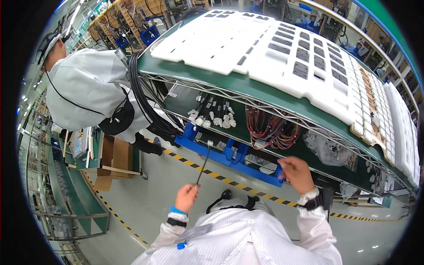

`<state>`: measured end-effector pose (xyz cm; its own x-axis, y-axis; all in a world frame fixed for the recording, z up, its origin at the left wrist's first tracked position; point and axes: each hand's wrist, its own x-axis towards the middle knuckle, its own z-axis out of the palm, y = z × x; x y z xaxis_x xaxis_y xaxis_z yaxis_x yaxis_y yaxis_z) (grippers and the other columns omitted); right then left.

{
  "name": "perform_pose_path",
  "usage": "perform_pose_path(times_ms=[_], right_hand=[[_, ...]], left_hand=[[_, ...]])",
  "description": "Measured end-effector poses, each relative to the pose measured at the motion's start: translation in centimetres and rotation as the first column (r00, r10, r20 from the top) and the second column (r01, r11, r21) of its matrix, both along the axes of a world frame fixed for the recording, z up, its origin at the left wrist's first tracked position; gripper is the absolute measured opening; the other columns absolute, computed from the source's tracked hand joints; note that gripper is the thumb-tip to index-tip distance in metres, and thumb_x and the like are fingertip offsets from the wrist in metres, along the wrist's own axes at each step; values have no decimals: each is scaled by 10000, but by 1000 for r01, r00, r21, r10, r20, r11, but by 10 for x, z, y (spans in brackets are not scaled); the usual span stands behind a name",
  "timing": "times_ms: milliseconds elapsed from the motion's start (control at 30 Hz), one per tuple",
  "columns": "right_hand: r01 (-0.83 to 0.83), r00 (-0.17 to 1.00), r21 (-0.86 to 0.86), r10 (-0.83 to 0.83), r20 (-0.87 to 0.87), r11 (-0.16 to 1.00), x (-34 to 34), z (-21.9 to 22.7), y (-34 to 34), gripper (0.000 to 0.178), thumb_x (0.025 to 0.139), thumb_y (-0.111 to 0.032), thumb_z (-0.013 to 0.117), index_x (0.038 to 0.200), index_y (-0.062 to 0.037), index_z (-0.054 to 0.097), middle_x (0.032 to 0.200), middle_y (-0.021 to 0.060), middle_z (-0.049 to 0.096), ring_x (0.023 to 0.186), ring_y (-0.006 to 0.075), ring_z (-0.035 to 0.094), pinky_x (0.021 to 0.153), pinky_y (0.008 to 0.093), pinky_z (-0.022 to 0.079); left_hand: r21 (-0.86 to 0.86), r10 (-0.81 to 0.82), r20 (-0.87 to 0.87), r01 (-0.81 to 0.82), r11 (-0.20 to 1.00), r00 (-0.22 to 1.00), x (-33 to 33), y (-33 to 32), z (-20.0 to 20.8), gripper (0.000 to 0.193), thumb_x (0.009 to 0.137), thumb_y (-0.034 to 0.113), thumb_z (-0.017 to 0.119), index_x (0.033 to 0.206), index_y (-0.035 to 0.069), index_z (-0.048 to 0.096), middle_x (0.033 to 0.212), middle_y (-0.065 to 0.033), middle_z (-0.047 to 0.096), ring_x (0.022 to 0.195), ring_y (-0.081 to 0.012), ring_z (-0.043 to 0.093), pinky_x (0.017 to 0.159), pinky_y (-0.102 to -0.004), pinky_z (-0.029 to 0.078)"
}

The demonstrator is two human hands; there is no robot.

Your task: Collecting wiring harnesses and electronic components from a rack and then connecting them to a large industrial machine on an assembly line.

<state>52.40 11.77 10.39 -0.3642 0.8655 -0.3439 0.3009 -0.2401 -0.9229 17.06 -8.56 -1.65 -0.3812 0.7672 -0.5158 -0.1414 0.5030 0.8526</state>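
My left hand [185, 198] is closed in a pinch around one end of a thin black cable [203, 167]. The cable slants upward, and its white connector [210, 143] lies in front of a blue plastic rack [207, 152] hung along the front of the shelf cart. At the rack's right end is my right hand [298, 174], fingers curled together beside the blue upright. Whether it grips the rack or something small cannot be made out. On the shelf behind lie a bunch of black cables with white connectors [216, 115] and a bundle of red and multicoloured wires [267, 128].
White foam trays [282, 53] with dark rectangular parts cover the green cart top [198, 73]. Thick black cables [141, 92] hang at its left corner. A person in a white coat [84, 88] stands to the left, near a cardboard box [119, 157]. Yellow-black tape [221, 178] crosses the floor.
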Motion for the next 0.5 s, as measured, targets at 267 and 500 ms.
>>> perform_pose_path(times_ms=[267,500], right_hand=[[-592,628,503,-31,778,630,-108,-46,98,146,852,-89,602,942,-25,698,836,194,649,839,374,629,738,438,509],[102,947,568,-255,196,817,-90,3,123,149,918,-182,624,932,-49,688,792,39,658,629,146,562,585,315,480]], left_hand=[[50,-74,-156,83,995,985,-49,-17,-6,211,944,198,623,1003,2,672,736,14,595,657,-65,511,589,-233,426],[89,26,-105,-17,996,994,-86,-34,-18,219,943,188,628,1027,-10,669,766,7,622,725,-78,567,649,-251,472]])
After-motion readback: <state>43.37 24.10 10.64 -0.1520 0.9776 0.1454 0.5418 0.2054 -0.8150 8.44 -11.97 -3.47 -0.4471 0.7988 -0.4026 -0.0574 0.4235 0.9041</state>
